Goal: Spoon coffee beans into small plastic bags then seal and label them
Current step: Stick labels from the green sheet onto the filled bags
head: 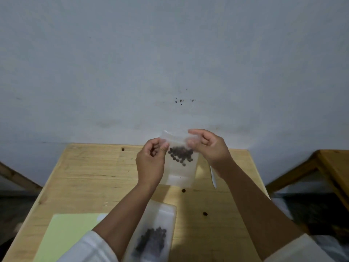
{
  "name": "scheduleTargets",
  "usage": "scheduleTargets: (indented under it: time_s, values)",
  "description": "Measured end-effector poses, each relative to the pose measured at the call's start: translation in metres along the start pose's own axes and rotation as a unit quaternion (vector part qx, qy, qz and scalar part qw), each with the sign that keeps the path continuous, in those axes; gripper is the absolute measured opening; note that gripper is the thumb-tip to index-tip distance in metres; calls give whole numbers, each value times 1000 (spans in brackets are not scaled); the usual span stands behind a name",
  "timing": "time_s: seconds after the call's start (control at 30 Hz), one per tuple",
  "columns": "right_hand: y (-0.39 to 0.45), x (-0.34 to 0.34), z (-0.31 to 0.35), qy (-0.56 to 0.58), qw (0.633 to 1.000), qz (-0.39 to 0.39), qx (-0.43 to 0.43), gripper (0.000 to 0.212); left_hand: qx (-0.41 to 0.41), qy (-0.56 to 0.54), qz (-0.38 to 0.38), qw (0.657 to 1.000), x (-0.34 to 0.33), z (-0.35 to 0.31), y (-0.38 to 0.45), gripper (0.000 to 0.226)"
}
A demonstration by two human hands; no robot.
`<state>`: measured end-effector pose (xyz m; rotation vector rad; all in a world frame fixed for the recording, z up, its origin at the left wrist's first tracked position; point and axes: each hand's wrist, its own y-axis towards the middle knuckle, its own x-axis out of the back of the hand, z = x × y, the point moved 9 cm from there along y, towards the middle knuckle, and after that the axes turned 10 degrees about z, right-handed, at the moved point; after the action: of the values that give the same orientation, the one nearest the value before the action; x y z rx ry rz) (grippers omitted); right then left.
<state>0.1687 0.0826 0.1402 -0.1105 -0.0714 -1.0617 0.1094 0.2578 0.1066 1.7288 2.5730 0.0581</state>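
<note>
Head view shows both hands raised above the wooden table, pinching the top strip of a small plastic bag. The left hand has its fingers curled, thumb and forefinger closed on the bag's upper left corner. The right hand pinches the upper right corner the same way, its other fingers loosely bent. Between the two pinches the mouth of the bag runs taut, and the bag hangs down from the fingers, well clear of the table. A clump of coffee beans sits inside it, oddly high, just beside the left thumb and below the right fingertips; the lower part of the bag looks empty.

Judging by this, the spooning for this bag is done and the sealing is in hand; whether the strip is already pressed shut I cannot tell. No label shows on it.

Nearer the camera, a second bag with beans lies flat on the table between the forearms, apparently filled; no label is visible there either. A pale green sheet lies at the near left, possibly for labels. A white utensil, likely the spoon, rests by the right wrist. Two stray beans lie loose on the wood.
</note>
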Motion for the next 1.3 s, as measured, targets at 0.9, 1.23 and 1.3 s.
scheduleTargets:
  time_s: [0.9, 1.23, 1.3]
  values:
    - [-6, -4, 26, -11, 995, -83, 55, 16, -69, 74, 142, 985, 14, -46, 16, 19]
    - [-7, -19, 26, -32, 998, -49, 28, 9, -56, 111, 173, 977, 5, -42, 12, 9]
    - [-7, -19, 27, -35, 997, -57, 30, 10, -61, 112, 161, 979, 6, -43, 9, 10]
